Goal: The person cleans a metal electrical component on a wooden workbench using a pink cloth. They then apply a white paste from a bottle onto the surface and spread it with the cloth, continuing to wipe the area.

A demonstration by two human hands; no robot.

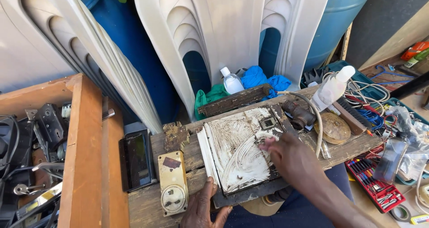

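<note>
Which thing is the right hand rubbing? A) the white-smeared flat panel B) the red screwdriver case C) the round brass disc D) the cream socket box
A: the right hand lies with its fingers on the white-smeared flat panel, while the left hand steadies the panel's lower edge; the cream socket box sits untouched to its left.

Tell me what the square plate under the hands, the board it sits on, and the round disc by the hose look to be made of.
The square plate looks like rigid plastic or painted metal, white, smeared with brown grime streaks; which one is unclear. The board is bare weathered wood: grey grain and cracks. The round disc seems tarnished brass-coloured metal, dull and spotted. The right hand rubs the plate; the left hand steadies its edge.
</note>
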